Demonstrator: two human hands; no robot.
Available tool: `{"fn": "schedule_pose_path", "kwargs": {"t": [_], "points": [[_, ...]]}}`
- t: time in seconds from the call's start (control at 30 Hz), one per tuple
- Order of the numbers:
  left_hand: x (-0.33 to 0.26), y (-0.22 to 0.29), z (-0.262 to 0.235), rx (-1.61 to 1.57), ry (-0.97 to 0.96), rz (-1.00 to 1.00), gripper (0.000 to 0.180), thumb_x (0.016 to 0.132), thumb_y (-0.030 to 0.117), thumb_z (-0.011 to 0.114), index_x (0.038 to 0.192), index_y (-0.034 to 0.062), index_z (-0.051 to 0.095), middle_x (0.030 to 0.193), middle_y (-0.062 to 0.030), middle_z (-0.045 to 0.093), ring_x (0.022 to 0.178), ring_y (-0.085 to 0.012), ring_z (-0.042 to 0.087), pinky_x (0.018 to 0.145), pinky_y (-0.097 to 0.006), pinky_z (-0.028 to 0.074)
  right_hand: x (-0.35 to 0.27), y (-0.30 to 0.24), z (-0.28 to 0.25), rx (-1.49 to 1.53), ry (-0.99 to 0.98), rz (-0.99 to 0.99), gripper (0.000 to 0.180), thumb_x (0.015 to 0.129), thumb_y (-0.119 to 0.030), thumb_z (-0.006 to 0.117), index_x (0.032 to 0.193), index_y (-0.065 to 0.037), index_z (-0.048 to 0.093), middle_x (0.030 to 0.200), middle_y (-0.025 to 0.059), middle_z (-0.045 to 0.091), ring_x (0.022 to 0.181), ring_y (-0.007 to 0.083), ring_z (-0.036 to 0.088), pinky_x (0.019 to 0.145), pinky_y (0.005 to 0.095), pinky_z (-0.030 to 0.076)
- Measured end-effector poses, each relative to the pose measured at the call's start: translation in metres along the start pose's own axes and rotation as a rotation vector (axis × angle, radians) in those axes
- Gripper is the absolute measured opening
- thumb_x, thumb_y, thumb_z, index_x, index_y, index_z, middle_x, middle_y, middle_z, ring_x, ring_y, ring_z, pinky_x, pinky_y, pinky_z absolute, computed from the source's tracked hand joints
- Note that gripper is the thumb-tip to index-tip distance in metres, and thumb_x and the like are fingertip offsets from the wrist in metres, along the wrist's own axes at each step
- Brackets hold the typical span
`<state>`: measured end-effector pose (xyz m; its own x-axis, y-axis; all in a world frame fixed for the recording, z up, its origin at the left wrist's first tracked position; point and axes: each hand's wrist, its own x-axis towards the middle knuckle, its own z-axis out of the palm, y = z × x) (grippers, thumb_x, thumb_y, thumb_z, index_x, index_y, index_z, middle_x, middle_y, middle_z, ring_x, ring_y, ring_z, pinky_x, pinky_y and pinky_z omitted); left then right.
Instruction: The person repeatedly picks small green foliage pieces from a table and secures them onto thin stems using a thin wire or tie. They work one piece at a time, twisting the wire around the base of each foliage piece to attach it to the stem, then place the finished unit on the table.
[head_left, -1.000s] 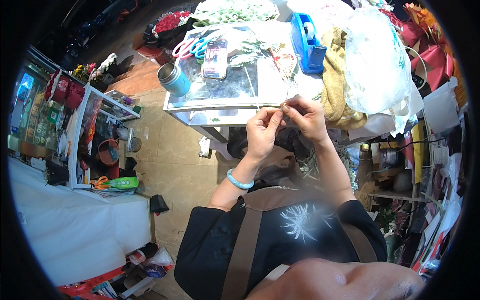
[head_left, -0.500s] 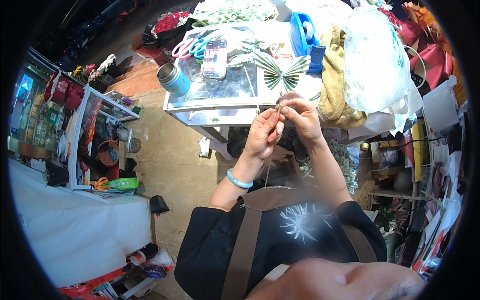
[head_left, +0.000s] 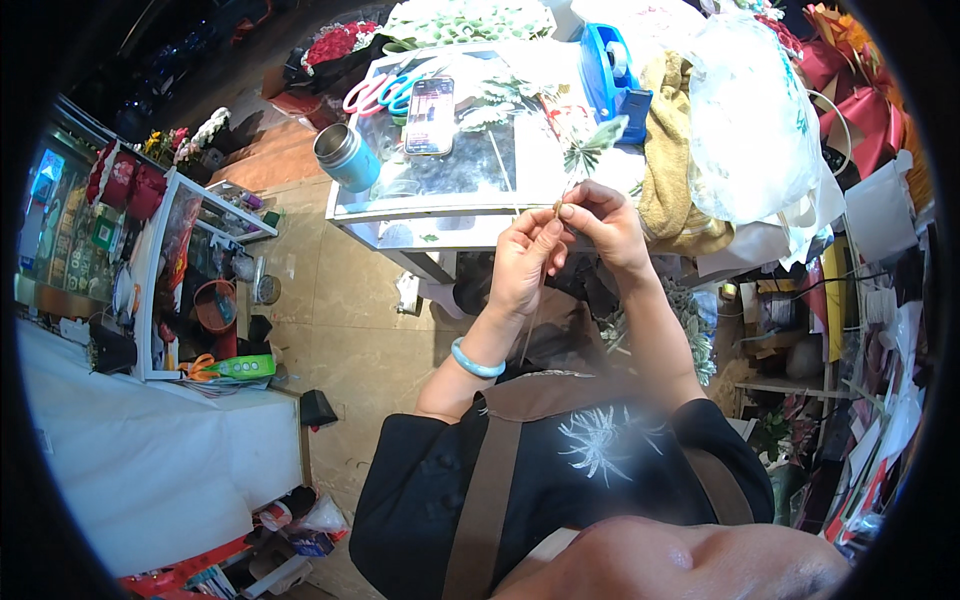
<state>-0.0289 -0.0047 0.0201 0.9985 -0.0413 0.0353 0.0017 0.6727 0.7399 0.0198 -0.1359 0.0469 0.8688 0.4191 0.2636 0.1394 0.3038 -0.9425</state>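
Both my hands meet in front of the table's near edge, round the thin stem [head_left: 530, 335] of a butterfly folded from pleated green-and-white paper [head_left: 590, 150]. The paper butterfly stands above my fingers and shows only part of its width. My left hand [head_left: 525, 262], with a pale blue bangle on its wrist, pinches the stem from below. Against it, the thumb and fingers of my right hand [head_left: 605, 228] pinch just under the butterfly. A small brownish bit shows between the fingertips, too small to name. The stem's lower end hangs down toward my apron.
On the glass-topped table [head_left: 400, 213] lie a phone [head_left: 430, 117], scissors [head_left: 368, 95], a blue steel cup [head_left: 348, 158], a blue tape dispenser [head_left: 606, 75], a mustard towel [head_left: 668, 165] and a clear plastic bag [head_left: 755, 120]. A white-covered surface [head_left: 150, 450] stands at left.
The paper butterfly has turned about its stem, from both wings spread wide to a narrower view, and sits slightly further right. My hands stay pinched at nearly the same place.
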Motion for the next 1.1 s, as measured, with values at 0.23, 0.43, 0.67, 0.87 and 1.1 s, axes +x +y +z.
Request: {"fn": "schedule_pose_path", "kwargs": {"t": [0.23, 0.43, 0.67, 0.87, 1.1], "points": [[-0.003, 0.002, 0.0, 0.079, 0.006, 0.139, 0.014, 0.088, 0.015, 0.057, 0.089, 0.0008, 0.058, 0.067, -0.0029, 0.056, 0.048, -0.003, 0.042, 0.043, -0.014, 0.031, -0.004, 0.006, 0.005, -0.16, 0.018, -0.107, 0.011, 0.082, -0.004, 0.062, 0.089, 0.003, 0.061, 0.083, 0.0055, 0.061, 0.079, 0.0106, 0.057, 0.071, 0.023, 0.045], [-0.005, 0.006, -0.001, 0.013, -0.132, -0.018, 0.016, 0.09, 0.017, 0.054, 0.093, 0.0017, 0.057, 0.066, -0.0027, 0.056, 0.044, -0.0028, 0.038, 0.039, -0.014, 0.029, -0.008, 0.001, -0.001, 0.15, -0.065, 0.049, 0.009, 0.083, -0.005, 0.061, 0.089, 0.002, 0.061, 0.083, 0.0051, 0.062, 0.074, 0.0097, 0.057, 0.069, 0.0232, 0.046], [0.003, -0.002, 0.002, 0.286, 0.019, 0.194, 0.016, 0.09, 0.018, 0.056, 0.09, 0.0015, 0.056, 0.069, -0.0033, 0.059, 0.051, -0.0029, 0.045, 0.045, -0.014, 0.033, -0.007, -0.001, 0.005, -0.122, 0.102, -0.055, 0.011, 0.084, -0.008, 0.062, 0.088, 0.002, 0.058, 0.08, 0.0023, 0.059, 0.073, 0.0059, 0.053, 0.065, 0.0195, 0.044], [0.0, -0.001, -0.008, 0.052, -0.054, 0.092, 0.014, 0.089, 0.016, 0.056, 0.088, 0.0022, 0.056, 0.067, -0.003, 0.057, 0.049, -0.0027, 0.042, 0.044, -0.014, 0.032, -0.009, 0.007, 0.008, 0.153, 0.009, 0.025, 0.013, 0.085, -0.007, 0.06, 0.092, 0.003, 0.058, 0.08, 0.0043, 0.06, 0.072, 0.0081, 0.057, 0.065, 0.0216, 0.047], [0.005, -0.002, -0.005, 0.14, -0.096, 0.075, 0.014, 0.088, 0.015, 0.058, 0.091, 0.0013, 0.058, 0.071, -0.0005, 0.057, 0.056, -0.0045, 0.049, 0.051, -0.016, 0.038, -0.008, 0.001, -0.006, 0.066, 0.011, 0.074, 0.008, 0.084, -0.005, 0.061, 0.088, 0.001, 0.058, 0.08, 0.0028, 0.061, 0.073, 0.0079, 0.057, 0.066, 0.0212, 0.046]]}}
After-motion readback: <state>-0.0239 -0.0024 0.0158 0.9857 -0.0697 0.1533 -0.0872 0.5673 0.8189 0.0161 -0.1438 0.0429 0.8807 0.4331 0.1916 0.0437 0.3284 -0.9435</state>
